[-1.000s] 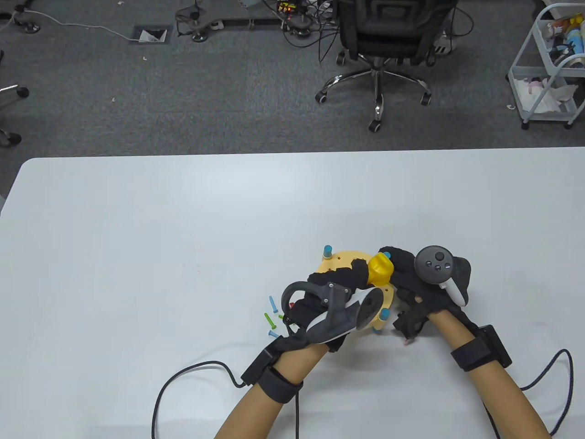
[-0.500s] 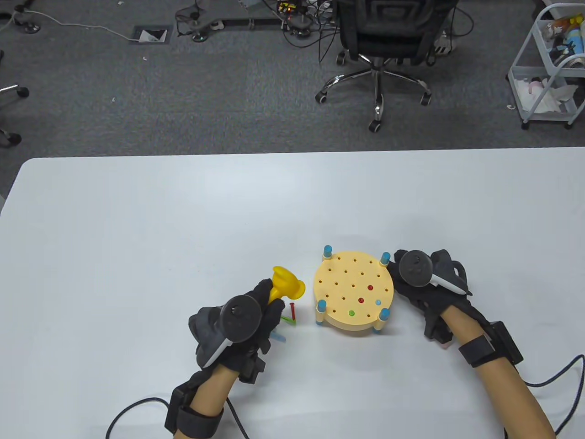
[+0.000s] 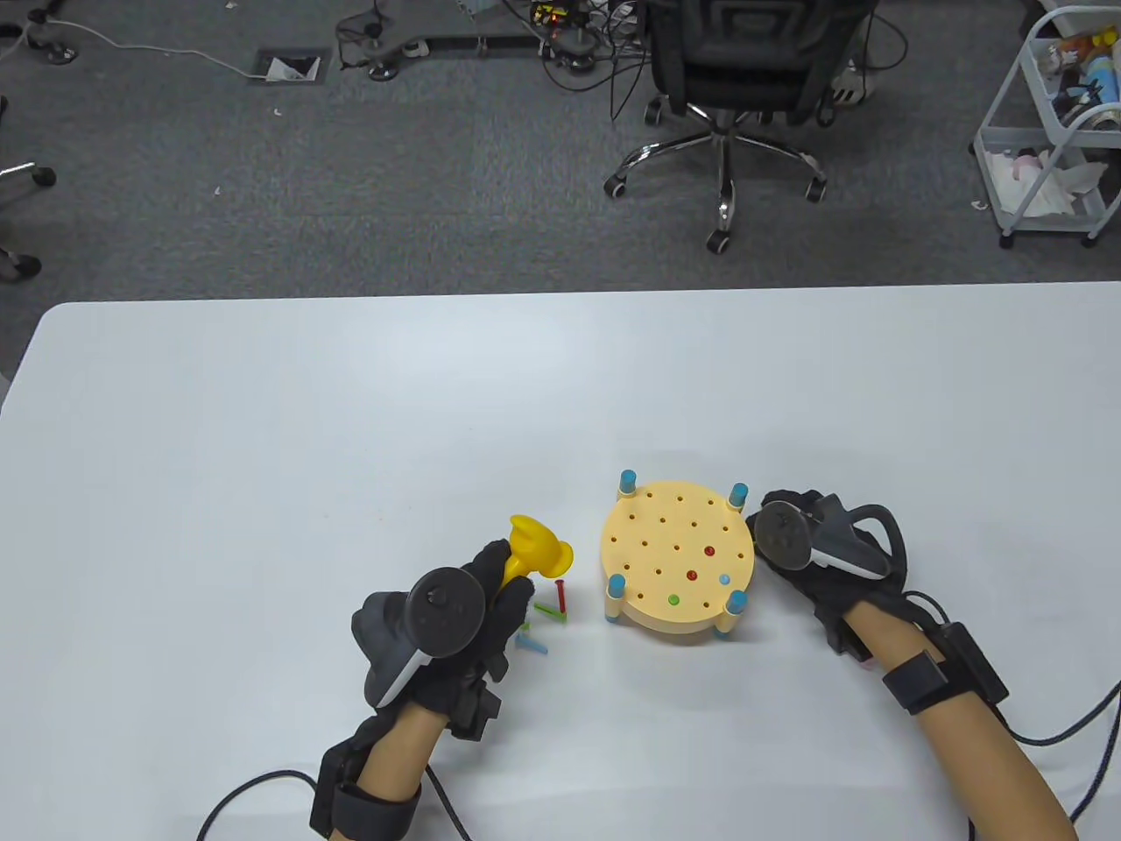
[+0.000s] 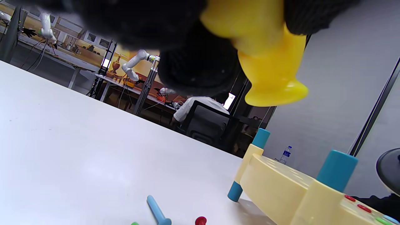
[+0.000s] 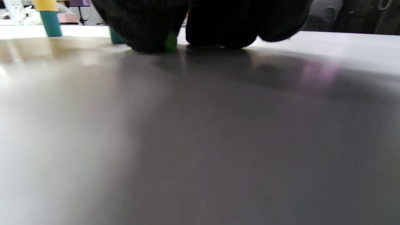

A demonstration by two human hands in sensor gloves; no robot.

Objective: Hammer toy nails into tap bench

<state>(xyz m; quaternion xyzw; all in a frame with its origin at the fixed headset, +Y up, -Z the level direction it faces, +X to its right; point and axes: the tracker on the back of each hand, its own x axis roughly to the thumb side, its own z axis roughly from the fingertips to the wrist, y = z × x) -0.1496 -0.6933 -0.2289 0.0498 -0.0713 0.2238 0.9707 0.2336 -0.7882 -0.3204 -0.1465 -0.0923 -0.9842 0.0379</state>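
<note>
The round yellow tap bench (image 3: pixel 652 534) stands on the table on blue legs, with two red nails (image 3: pixel 708 552), a blue one and a green one (image 3: pixel 673 599) sunk in its top. My left hand (image 3: pixel 506 585) grips the yellow toy hammer (image 3: pixel 536 547) left of the bench, head raised above the table; it also shows in the left wrist view (image 4: pixel 268 62). Loose red (image 3: pixel 560 594), green and blue nails (image 3: pixel 532 646) lie under that hand. My right hand (image 3: pixel 793 547) rests on the table against the bench's right side; a small green spot (image 5: pixel 171 42) shows at its fingertips.
The white table (image 3: pixel 263 455) reaches far to the left and back. Glove cables (image 3: pixel 263 788) trail off the near edge by both forearms. An office chair (image 3: pixel 744 79) and a wire cart (image 3: pixel 1051 131) stand on the floor beyond the table.
A second ago both hands were over the bench with the hammer. The left hand has carried the hammer off to the left above the loose nails; the right hand has settled beside the bench.
</note>
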